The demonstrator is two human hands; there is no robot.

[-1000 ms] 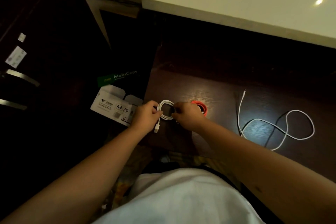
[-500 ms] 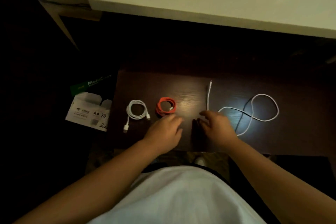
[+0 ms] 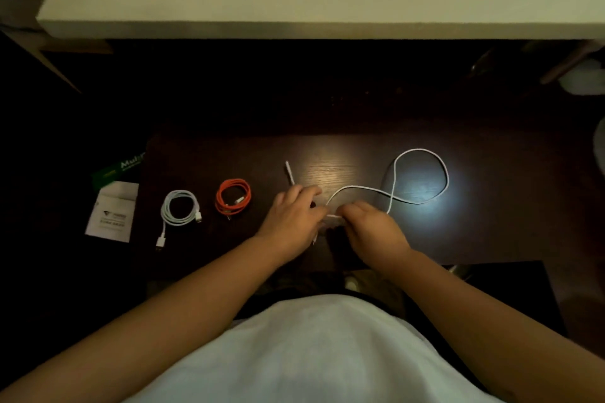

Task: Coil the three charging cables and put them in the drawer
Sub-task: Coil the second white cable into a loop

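Both hands, left (image 3: 291,216) and right (image 3: 370,226), pinching the loose white cable (image 3: 422,173) mid-desk (image 3: 491,232), third coil likely starting, first loop due next.

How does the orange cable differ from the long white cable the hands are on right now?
The orange cable is wound into a tight coil; the long white cable still sprawls in open loops. The orange cable lies untouched, while the left hand and right hand both hold the long white cable near one end. The orange cable sits left of the hands; the white one spreads to their right. Both rest on the dark wooden surface.
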